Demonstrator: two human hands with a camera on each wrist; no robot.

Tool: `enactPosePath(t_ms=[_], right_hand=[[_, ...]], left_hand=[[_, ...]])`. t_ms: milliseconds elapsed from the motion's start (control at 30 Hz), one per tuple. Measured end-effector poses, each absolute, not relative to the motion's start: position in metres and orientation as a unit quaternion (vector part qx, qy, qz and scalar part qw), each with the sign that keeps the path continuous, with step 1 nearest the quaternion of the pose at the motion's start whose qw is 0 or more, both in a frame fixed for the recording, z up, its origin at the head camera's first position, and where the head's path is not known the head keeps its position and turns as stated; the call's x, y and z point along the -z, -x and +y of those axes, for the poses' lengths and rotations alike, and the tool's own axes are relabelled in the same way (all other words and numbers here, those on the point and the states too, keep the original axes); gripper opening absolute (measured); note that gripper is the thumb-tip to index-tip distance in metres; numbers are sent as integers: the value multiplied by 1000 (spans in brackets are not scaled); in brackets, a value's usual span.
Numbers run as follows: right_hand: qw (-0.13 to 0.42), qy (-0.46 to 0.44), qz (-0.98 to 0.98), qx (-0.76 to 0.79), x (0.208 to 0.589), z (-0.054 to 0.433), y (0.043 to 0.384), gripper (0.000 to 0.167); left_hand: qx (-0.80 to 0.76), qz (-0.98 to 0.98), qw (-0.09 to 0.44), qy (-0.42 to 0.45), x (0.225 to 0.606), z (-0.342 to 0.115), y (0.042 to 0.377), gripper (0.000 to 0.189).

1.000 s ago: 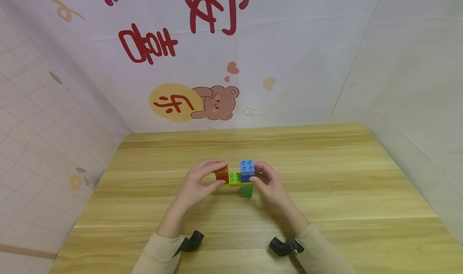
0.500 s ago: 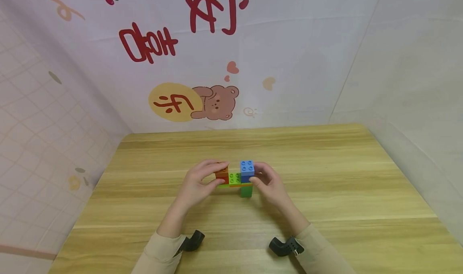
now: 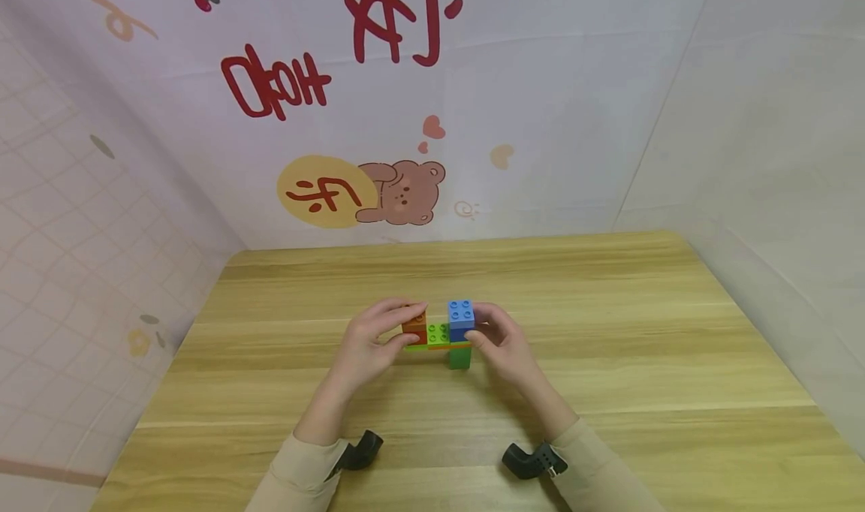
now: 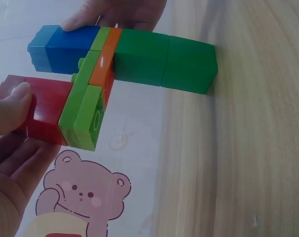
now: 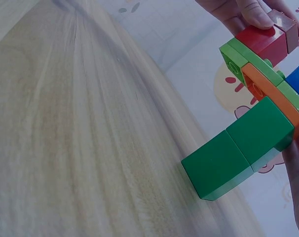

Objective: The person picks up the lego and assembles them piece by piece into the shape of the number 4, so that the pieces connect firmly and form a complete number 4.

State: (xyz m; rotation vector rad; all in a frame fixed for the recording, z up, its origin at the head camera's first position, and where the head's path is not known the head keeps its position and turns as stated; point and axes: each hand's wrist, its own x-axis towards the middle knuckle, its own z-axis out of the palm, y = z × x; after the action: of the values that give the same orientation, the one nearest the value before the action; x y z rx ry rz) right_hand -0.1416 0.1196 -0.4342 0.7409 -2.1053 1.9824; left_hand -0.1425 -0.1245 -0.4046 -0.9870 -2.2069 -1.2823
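A toy-brick structure stands upright on the table, its two dark green bricks (image 4: 139, 57) stacked as a single leg. On top of them lie an orange piece (image 4: 106, 61) and light green pieces (image 3: 438, 333), which reach out to the left. My left hand (image 3: 365, 344) pinches the red brick (image 4: 48, 111) and the brown brick (image 3: 414, 319) above it, at the overhanging left end. At the right end, the thumb and fingers of my right hand (image 3: 505, 347) grip the dark blue brick (image 4: 73, 45) with a light blue brick (image 3: 462, 314) on top.
The wooden table (image 3: 608, 332) runs back to a white printed cloth (image 3: 574, 121) with a bear picture (image 3: 405, 193). Cloth also hangs along both sides. A black camera mount (image 3: 361, 450) sits at the left cuff, and another mount (image 3: 534, 461) at the right cuff.
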Motion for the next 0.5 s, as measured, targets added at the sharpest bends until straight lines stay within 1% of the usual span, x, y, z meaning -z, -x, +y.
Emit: enactPosePath(t_ms=[233, 500], right_hand=[[77, -248, -701, -664, 435, 120, 144, 32], [70, -245, -704, -663, 433, 121, 145, 32]], left_hand=[[459, -793, 195, 349, 402, -123, 142, 52], [449, -791, 213, 356, 402, -122, 144, 53]])
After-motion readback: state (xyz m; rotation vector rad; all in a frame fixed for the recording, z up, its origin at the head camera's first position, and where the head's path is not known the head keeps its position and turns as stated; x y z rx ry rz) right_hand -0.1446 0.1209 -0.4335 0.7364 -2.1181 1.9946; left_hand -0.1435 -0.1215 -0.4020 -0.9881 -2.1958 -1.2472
